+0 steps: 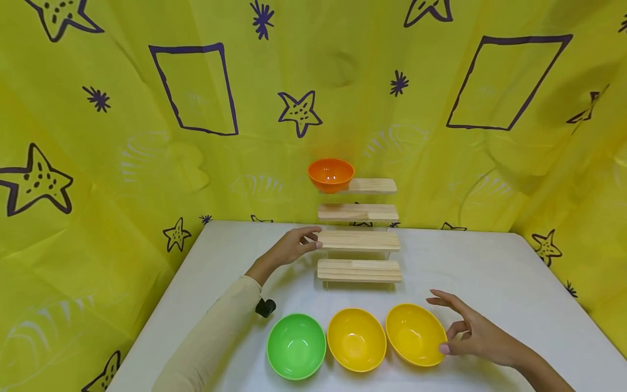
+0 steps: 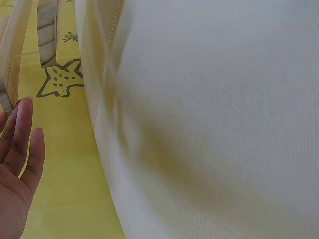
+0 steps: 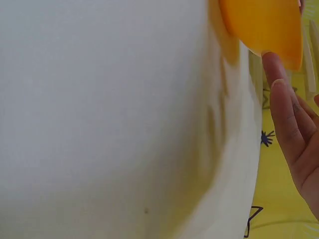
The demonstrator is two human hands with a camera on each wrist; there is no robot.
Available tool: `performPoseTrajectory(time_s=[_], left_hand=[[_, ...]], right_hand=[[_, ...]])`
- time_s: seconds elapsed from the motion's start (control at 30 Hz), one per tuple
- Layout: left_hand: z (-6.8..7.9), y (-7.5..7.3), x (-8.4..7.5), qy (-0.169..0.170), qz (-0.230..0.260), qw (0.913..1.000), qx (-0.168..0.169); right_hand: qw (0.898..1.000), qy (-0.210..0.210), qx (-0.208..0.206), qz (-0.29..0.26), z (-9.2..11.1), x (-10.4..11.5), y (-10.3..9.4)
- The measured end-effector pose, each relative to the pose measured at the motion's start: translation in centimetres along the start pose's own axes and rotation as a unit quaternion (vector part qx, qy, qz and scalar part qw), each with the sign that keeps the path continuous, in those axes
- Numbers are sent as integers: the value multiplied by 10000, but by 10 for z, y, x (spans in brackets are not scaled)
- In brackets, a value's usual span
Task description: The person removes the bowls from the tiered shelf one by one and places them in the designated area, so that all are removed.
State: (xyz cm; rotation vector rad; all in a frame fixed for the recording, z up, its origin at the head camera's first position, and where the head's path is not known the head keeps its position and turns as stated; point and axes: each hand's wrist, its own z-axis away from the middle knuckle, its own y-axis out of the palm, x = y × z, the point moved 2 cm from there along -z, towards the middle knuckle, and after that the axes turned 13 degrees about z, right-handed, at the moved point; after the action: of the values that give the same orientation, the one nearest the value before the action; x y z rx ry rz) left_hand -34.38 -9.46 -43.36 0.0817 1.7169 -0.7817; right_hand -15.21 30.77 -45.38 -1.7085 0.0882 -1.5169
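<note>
A wooden step stand (image 1: 359, 270) rises in four-plank tiers, and an orange bowl (image 1: 331, 174) sits at the left end of its top plank. My left hand (image 1: 293, 246) pinches the left end of the second plank from the bottom, thumb at its front edge and fingers behind. At the front right, my right hand (image 1: 477, 335) pinches the rim of a yellow bowl (image 1: 415, 333), which leans slightly; its thumb lies on the rim. The right wrist view shows fingers (image 3: 281, 99) against this bowl's outer wall (image 3: 269, 30).
Left of that bowl stand another yellow bowl (image 1: 356, 340) and a green bowl (image 1: 296, 347), in a row before the stand. A white cloth (image 1: 225, 245) covers the table. Yellow patterned curtains (image 1: 343, 109) enclose it behind and at both sides.
</note>
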Motion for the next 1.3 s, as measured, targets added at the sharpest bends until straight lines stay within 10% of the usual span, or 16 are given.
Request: performPoseTrajectory(time_s=[0.43,1.3], left_hand=[[0,-1,-1,-19,-28,10000,-51],[0,-1,2,28,44,10000,-17]], right_hand=[[9871,-42,-1306,926,-26,28,-43],[9880,-261,-1405,589,-136,88,-75]])
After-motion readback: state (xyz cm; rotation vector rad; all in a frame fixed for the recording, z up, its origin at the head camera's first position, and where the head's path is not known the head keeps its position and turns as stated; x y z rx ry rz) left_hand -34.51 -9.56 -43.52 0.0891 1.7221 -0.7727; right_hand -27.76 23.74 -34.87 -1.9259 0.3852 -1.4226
